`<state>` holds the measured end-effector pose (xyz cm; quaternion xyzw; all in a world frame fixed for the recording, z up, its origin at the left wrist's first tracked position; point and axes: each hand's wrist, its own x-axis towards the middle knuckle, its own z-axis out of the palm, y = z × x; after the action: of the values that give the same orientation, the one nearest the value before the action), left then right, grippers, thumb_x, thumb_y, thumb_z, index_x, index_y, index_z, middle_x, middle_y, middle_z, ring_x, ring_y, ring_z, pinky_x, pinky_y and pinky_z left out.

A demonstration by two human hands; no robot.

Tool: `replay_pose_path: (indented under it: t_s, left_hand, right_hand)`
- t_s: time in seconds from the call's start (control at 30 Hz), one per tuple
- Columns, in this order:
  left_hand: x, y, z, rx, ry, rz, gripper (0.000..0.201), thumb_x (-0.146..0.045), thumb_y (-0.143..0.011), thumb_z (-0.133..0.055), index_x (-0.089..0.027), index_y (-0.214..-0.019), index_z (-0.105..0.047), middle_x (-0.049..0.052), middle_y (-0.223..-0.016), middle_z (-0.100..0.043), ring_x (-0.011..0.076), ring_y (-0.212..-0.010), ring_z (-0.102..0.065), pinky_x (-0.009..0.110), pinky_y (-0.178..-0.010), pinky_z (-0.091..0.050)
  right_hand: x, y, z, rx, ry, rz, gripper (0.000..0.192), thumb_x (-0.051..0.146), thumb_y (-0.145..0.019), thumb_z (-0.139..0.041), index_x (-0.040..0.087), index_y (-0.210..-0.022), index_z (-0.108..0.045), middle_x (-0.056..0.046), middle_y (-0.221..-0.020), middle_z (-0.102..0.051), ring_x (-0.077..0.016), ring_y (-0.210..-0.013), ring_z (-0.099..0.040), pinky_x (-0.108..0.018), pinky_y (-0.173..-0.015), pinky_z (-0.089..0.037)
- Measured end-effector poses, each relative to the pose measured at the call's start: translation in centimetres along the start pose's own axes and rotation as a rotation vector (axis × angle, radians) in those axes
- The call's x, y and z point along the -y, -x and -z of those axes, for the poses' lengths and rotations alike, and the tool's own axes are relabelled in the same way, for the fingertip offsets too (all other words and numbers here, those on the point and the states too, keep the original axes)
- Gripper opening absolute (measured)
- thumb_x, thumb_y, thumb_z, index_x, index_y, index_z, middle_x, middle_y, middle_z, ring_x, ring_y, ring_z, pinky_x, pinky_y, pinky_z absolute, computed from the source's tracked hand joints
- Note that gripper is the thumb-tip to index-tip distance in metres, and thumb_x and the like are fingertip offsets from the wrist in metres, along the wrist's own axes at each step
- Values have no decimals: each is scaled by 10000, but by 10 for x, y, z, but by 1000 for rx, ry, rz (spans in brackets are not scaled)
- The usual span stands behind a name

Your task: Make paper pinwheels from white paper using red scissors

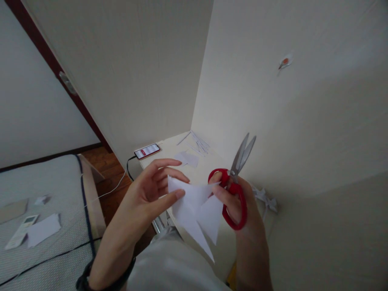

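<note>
A corner of pale walls closes in a small white bench (178, 151), with a bed (45, 190) lying well to the left of it across a strip of wooden floor. On the bed rest a loose sheet and a remote control (21, 232). At the bench's left edge sits a phone (147, 150) on a cable; paper scraps (189, 158) and thin strips lie near its middle.

In front of the bench, nearer the camera, the left hand (151, 190) pinches the folded white paper (197, 212) at its upper left edge, thumb under and fingers half-curled above. The paper looks light, thin and floppy at its pointed ends, likely best held near the fold. The right hand (239, 206) is closed through the red scissors (235, 182), blades slightly parted and pointing up, a fingertip touching the paper's right corner. No containers show.
</note>
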<state>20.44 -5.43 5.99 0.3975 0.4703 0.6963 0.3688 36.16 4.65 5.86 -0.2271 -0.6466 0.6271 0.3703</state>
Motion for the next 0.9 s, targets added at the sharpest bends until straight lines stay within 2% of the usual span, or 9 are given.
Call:
replay_pose_path:
  t_s: [0.13, 0.27, 0.4, 0.5, 0.53, 0.63, 0.73, 0.83, 0.9]
  left_hand:
    - [-7, 3, 7, -90, -186, -63, 177, -192, -812, -709, -231, -983, -687, 27, -1050, -719, 164, -990, -657, 225, -850, -531]
    - [-8, 14, 9, -179, -388, -153, 127, -234, -836, -689, -275, -956, -696, -7, -1047, -698, 171, -1005, -643, 262, -905, -496]
    - [-8, 24, 1, -228, -647, -303, 220, -228, -848, -667, -311, -1051, -644, -2, -1158, -633, 217, -1118, -590, 375, -1024, -418]
    - [-10, 29, -10, -354, -836, -417, 289, -241, -836, -669, -300, -1111, -604, 21, -1230, -568, 246, -1209, -505, 421, -1076, -365]
    - [-9, 29, -14, -360, -872, -436, 323, -246, -834, -668, -296, -1142, -584, 30, -1241, -558, 250, -1218, -493, 426, -1077, -368]
    - [-2, 31, -24, -218, -876, -427, 559, -274, -820, -674, -296, -1330, -446, 71, -1382, -469, 269, -1309, -430, 440, -1087, -395]
    - [10, 33, -32, -36, -858, -382, 806, -233, -807, -663, -316, -1483, -233, 87, -1562, -270, 287, -1437, -274, 471, -1129, -361]
    - [17, 33, -33, 74, -783, -319, 873, -144, -828, -581, -357, -1522, -95, 50, -1612, -206, 261, -1458, -249, 467, -1137, -349]
    - [18, 33, -30, 87, -719, -286, 834, -125, -852, -541, -397, -1514, -114, 16, -1600, -262, 239, -1434, -314, 455, -1138, -346]
  right_hand:
    - [9, -2, -5, 67, 59, -103, 84, 214, -713, -647, 213, -695, -565, 54, -586, -543, -99, -494, -489, -218, -483, -385]
    - [6, -1, -9, 44, 73, -103, 85, 206, -723, -654, 209, -697, -573, 59, -610, -537, -87, -517, -491, -200, -492, -389]
    - [-2, -1, -12, -42, 95, -32, 79, 182, -749, -651, 210, -717, -584, 61, -642, -563, -77, -537, -507, -178, -508, -405]
    - [-7, 1, -15, -166, 86, 39, 80, 182, -772, -658, 214, -738, -593, 60, -666, -579, -78, -569, -537, -162, -526, -430]
    - [-9, 1, -17, -213, 79, 68, 81, 186, -781, -660, 218, -746, -594, 61, -672, -584, -79, -581, -547, -158, -534, -439]
    - [-9, 4, -22, -335, 64, 166, 79, 185, -799, -655, 228, -763, -601, 63, -686, -608, -81, -612, -580, -152, -570, -465]
    - [-6, 7, -29, -363, 89, 243, 74, 175, -809, -638, 237, -777, -615, 58, -713, -647, -90, -634, -612, -160, -584, -481]
    - [-2, 8, -34, -317, 130, 272, 99, 143, -803, -628, 240, -783, -617, 48, -750, -688, -105, -667, -647, -175, -610, -498]
    - [0, 9, -36, -261, 122, 264, 112, 131, -796, -634, 240, -781, -616, 38, -793, -714, -116, -713, -669, -187, -648, -508]
